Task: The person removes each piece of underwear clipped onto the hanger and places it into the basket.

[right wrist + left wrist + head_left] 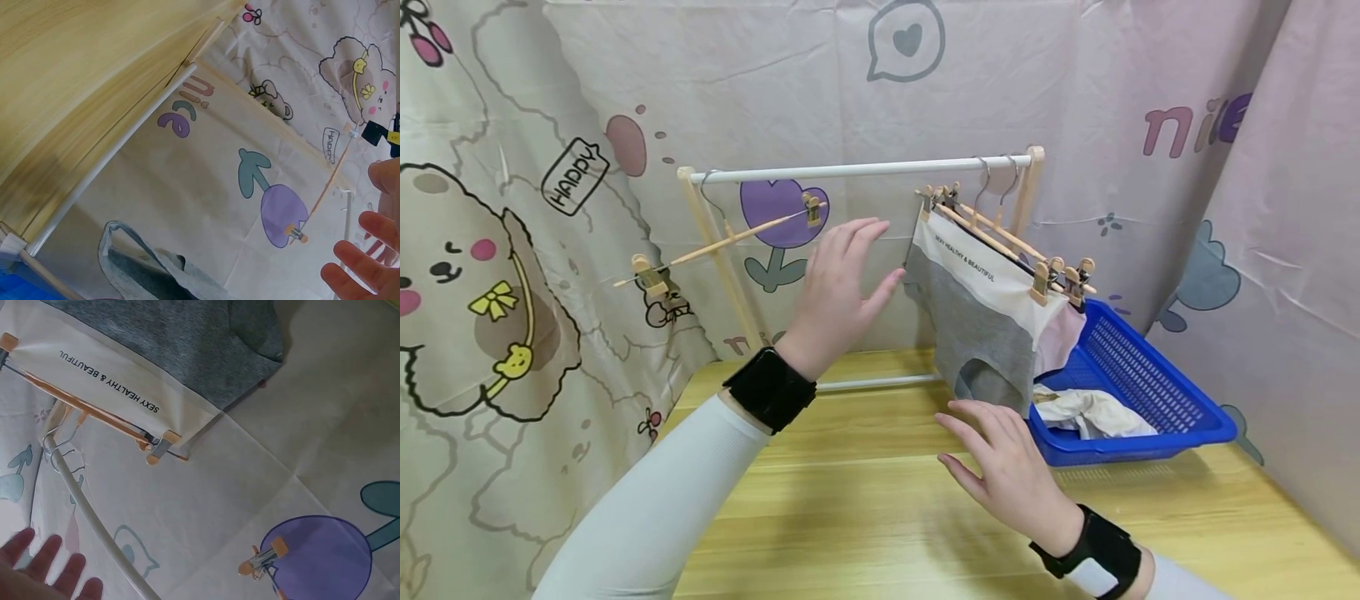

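Observation:
My left hand (838,296) is raised in front of the rack with its fingers extended, holding nothing. Lower down, my right hand (1003,467) hovers over the table, fingers spread and bare of any object. Grey-and-white underpants (977,308) with printed lettering hang by clips from a wooden hanger (977,229) at the rack's right end. Behind them a pink garment (1060,337) shows in part on a second hanger. At the left end a bare clip hanger (722,242) hangs from the rail, its clips carrying nothing.
The rack's white rail (865,170) spans wooden posts on the table (850,500). A blue plastic basket (1195,417) stands at the right, with a crumpled white cloth (1097,412) inside. Printed curtains (820,92) enclose the back and sides.

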The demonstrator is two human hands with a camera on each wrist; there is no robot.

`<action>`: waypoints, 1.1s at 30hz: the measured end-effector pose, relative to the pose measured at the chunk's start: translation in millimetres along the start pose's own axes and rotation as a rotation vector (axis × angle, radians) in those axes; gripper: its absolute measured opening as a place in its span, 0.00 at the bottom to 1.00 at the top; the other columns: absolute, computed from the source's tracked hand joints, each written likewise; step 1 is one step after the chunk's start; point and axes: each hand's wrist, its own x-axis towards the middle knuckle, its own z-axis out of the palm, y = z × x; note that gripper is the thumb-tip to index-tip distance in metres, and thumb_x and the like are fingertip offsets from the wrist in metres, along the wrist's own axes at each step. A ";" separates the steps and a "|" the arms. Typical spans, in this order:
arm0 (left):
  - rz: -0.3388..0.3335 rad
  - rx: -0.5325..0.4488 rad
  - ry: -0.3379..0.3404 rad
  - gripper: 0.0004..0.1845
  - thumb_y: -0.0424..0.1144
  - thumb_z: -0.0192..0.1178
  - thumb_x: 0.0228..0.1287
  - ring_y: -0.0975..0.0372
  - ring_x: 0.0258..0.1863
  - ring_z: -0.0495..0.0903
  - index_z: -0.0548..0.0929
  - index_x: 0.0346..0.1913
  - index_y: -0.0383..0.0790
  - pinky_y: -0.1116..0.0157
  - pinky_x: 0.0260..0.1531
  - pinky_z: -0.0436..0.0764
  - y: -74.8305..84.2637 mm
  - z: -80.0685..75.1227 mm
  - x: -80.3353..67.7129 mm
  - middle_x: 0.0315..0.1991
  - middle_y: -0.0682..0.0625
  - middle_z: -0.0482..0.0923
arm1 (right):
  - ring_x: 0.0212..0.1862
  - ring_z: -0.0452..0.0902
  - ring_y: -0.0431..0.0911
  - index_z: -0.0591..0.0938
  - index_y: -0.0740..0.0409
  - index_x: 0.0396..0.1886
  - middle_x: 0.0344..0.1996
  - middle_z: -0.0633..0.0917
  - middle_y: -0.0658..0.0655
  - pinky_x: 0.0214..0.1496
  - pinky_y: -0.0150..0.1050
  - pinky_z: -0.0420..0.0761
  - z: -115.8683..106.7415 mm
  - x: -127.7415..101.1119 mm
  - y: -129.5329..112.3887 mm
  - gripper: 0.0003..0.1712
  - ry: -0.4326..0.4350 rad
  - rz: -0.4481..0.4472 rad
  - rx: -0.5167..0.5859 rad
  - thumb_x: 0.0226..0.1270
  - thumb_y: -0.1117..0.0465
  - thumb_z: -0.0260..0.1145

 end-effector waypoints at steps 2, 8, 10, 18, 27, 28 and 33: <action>0.036 0.008 -0.012 0.29 0.47 0.63 0.73 0.51 0.70 0.68 0.73 0.70 0.38 0.49 0.71 0.64 -0.9 2.2 3.0 0.69 0.43 0.73 | 0.57 0.76 0.54 0.82 0.54 0.61 0.59 0.81 0.59 0.60 0.48 0.68 -0.2 0.4 -0.3 0.28 0.000 -0.002 0.001 0.82 0.40 0.50; 0.126 0.023 -0.053 0.28 0.50 0.65 0.71 0.52 0.70 0.71 0.77 0.67 0.39 0.52 0.70 0.68 -0.6 6.8 12.2 0.67 0.45 0.76 | 0.56 0.77 0.54 0.83 0.56 0.59 0.59 0.81 0.59 0.59 0.48 0.69 -0.8 1.5 -1.2 0.28 0.012 -0.012 0.009 0.82 0.40 0.51; 0.145 0.023 -0.076 0.28 0.51 0.65 0.71 0.53 0.70 0.71 0.77 0.67 0.39 0.52 0.71 0.68 0.2 8.1 14.2 0.67 0.45 0.76 | 0.56 0.77 0.54 0.83 0.56 0.59 0.59 0.81 0.59 0.59 0.48 0.69 -0.9 1.3 -1.0 0.28 0.009 -0.011 0.010 0.82 0.40 0.51; 0.208 0.031 -0.119 0.30 0.53 0.65 0.70 0.53 0.70 0.71 0.77 0.68 0.41 0.53 0.71 0.68 7.2 18.7 16.8 0.67 0.47 0.77 | 0.57 0.76 0.53 0.82 0.54 0.61 0.60 0.80 0.58 0.60 0.47 0.69 -2.6 -2.0 -0.1 0.29 -0.025 0.018 0.004 0.82 0.39 0.50; 0.243 0.039 -0.151 0.29 0.56 0.68 0.67 0.54 0.70 0.71 0.80 0.65 0.44 0.52 0.71 0.67 17.3 25.7 21.4 0.66 0.49 0.78 | 0.56 0.77 0.53 0.82 0.54 0.61 0.59 0.81 0.58 0.59 0.49 0.71 -0.1 -3.0 0.0 0.28 0.007 -0.003 0.012 0.82 0.40 0.51; 0.252 0.040 -0.157 0.29 0.56 0.68 0.67 0.54 0.70 0.71 0.81 0.64 0.44 0.52 0.71 0.67 18.8 26.0 22.5 0.66 0.49 0.79 | 0.56 0.77 0.53 0.82 0.54 0.61 0.59 0.81 0.58 0.59 0.49 0.71 0.1 -3.3 0.2 0.28 0.005 -0.003 0.013 0.82 0.40 0.51; 0.297 0.045 -0.213 0.29 0.56 0.68 0.67 0.54 0.70 0.71 0.81 0.64 0.43 0.53 0.72 0.66 25.2 27.5 27.2 0.66 0.49 0.79 | 0.58 0.77 0.53 0.81 0.53 0.62 0.60 0.80 0.58 0.60 0.50 0.72 0.4 -5.5 0.0 0.28 -0.027 0.009 0.009 0.81 0.39 0.52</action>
